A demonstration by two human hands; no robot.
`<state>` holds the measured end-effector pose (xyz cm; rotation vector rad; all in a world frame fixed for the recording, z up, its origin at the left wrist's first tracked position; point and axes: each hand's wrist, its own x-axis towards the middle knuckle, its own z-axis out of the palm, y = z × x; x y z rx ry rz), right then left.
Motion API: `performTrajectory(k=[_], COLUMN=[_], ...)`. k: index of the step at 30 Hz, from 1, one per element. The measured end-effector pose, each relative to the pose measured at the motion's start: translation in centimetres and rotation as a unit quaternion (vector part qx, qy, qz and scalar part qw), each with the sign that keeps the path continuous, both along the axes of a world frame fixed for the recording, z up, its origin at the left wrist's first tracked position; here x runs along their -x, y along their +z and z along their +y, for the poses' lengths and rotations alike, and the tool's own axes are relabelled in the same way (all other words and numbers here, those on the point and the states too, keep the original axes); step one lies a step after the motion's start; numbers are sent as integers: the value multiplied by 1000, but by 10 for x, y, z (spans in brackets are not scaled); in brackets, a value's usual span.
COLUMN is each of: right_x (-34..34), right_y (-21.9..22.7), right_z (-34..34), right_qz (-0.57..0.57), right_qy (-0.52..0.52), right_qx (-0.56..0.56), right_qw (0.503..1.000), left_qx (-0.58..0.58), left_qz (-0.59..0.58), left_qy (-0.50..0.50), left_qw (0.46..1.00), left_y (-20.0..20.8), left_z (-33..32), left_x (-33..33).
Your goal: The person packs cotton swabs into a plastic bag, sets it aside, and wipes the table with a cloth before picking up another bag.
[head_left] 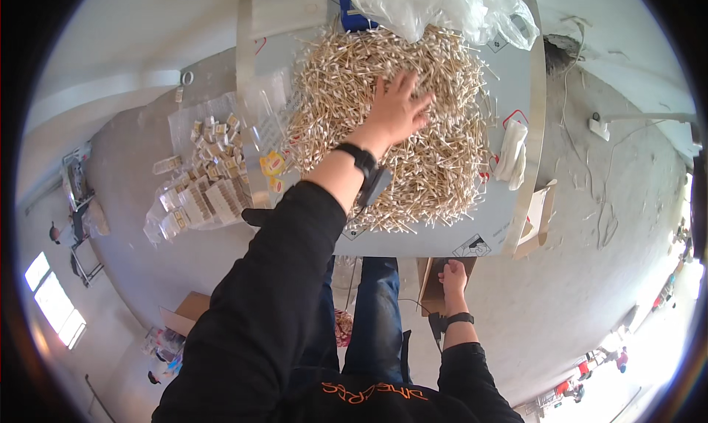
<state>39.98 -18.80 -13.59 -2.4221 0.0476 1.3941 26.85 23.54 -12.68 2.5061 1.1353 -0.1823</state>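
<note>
A wide heap of cotton swabs point(428, 179) with pale sticks and white tips covers the middle of the table point(509, 76). My left hand point(398, 113) lies on the far middle of the heap, its fingers spread and nothing gripped. Lower down on the right, past the table's near edge, my right hand point(452, 277) has its fingers curled in. Whether anything is inside them is hidden. It is beside an open brown box point(435, 283) under the table edge.
A clear plastic bag point(457, 10) and a blue container point(354, 17) sit at the far edge. White gloves point(511, 154) lie right of the heap, a yellow packet point(272, 165) left. Several small swab packs point(210, 191) lie on plastic at left. A cardboard box point(537, 220) stands right.
</note>
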Motion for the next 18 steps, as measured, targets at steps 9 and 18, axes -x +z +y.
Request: performTrajectory(k=[9, 18], right_x=[-9, -1], right_y=[-11, -10], right_z=[-2, 1], right_qz=[2, 23], right_qy=[15, 1], right_qx=[8, 6], right_qw=[1000, 1000], left_qx=[-48, 82], left_qz=[-117, 39], left_qy=[16, -178], left_qw=[992, 980], left_y=[20, 21], left_z=[-28, -29], left_x=[-17, -58])
